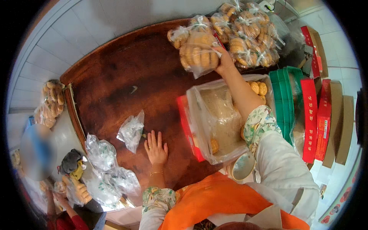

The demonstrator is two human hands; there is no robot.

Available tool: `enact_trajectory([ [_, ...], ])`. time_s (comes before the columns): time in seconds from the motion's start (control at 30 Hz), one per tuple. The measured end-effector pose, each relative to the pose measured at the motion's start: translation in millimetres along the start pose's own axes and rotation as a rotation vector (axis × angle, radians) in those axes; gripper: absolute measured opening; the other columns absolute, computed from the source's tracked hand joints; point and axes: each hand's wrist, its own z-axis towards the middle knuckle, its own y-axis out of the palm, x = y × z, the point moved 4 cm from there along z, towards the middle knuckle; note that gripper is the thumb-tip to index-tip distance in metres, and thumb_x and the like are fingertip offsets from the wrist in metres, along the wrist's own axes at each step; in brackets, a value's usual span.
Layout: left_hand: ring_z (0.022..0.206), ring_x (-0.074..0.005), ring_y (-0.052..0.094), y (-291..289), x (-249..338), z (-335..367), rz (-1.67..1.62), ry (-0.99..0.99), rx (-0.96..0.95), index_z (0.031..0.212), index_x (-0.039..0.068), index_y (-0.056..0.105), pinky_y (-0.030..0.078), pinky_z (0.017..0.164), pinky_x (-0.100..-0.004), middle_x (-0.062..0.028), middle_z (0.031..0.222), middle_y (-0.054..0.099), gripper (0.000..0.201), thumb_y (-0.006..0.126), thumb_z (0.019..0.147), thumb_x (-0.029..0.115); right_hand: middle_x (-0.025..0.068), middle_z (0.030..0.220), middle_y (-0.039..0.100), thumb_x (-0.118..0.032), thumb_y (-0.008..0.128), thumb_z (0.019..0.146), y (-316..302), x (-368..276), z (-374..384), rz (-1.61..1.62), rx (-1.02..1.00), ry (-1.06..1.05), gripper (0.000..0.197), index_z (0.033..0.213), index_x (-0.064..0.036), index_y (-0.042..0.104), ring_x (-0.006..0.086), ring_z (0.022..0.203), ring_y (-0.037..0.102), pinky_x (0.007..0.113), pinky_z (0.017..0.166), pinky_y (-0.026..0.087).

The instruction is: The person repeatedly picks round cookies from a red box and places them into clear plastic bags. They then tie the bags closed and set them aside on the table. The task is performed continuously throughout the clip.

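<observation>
My right hand (224,61) grips the gathered top of a clear bag of round golden pastries (199,54), at the far side of the brown wooden table (115,73). More tied bags of pastries (245,27) are heaped just beyond and to the right. My left hand (156,149) lies flat on the wood with its fingers spread, holding nothing. Next to its fingertips is a crumpled clear plastic bag (131,131). Under my right forearm stands a box lined with clear plastic (214,115), with a few loose pastries (258,88) inside; my arm hides part of it.
Several empty plastic bags (107,168) lie at the table's left edge. Green plastic crates (281,107) and red cardboard boxes (309,122) stand on the right. A round tin (243,166) is near my waist. At lower left, another person's hands (51,195) are beside bagged bread (78,189).
</observation>
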Motion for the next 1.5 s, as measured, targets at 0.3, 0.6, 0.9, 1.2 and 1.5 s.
enact_trajectory([
  [0.3,0.138,-0.0298,0.023,3,2,5,-0.001,-0.038,-0.065,0.139,0.014,0.039,0.018,0.111,-0.0474,-0.0127,0.15,0.027,0.062,0.058,0.082,0.029,0.0201,0.137,0.042,-0.033,0.057,0.087,-19,-55,47,-1.651,0.284,-0.917,0.057,0.136,-0.008,0.041,0.0344,0.126,0.042,0.051,0.101,0.034],
  [0.6,0.136,-0.0297,0.027,0,0,4,-0.051,-0.037,-0.029,0.138,0.014,0.041,0.02,0.11,-0.0471,-0.0126,0.147,0.031,0.061,0.059,0.081,0.028,0.0094,0.148,0.028,-0.035,0.064,0.081,3,-28,40,-2.325,-0.217,-1.081,0.069,0.141,-0.0189,0.034,0.0281,0.137,0.026,0.058,0.107,0.022],
  [0.9,0.139,-0.0235,0.022,1,-19,-3,-0.126,-0.069,-0.033,0.141,0.019,0.037,0.018,0.112,-0.0432,-0.0054,0.15,0.027,0.06,0.058,0.085,0.031,0.0083,0.145,0.035,-0.014,0.064,0.08,8,-23,24,-2.386,-0.569,-1.283,0.053,0.13,-0.0222,0.048,0.027,0.134,0.033,0.047,0.106,0.03],
  [1.2,0.137,-0.0231,0.026,3,-8,3,-0.094,-0.05,0.051,0.138,0.02,0.042,0.022,0.11,-0.044,-0.0052,0.149,0.029,0.06,0.061,0.082,0.03,0.0062,0.142,0.037,-0.027,0.059,0.085,-13,-41,18,-2.539,-0.243,-1.114,0.045,0.128,-0.0218,0.045,0.0246,0.133,0.034,0.047,0.104,0.033],
  [1.5,0.136,-0.0239,0.029,-2,-19,-5,-0.167,-0.071,0.079,0.136,0.019,0.043,0.023,0.11,-0.0431,-0.0059,0.147,0.033,0.058,0.061,0.082,0.028,0.0138,0.149,0.024,-0.023,0.068,0.08,-19,-10,30,-2.275,-0.414,-1.253,0.073,0.142,-0.0186,0.031,0.0341,0.138,0.023,0.05,0.109,0.025],
])
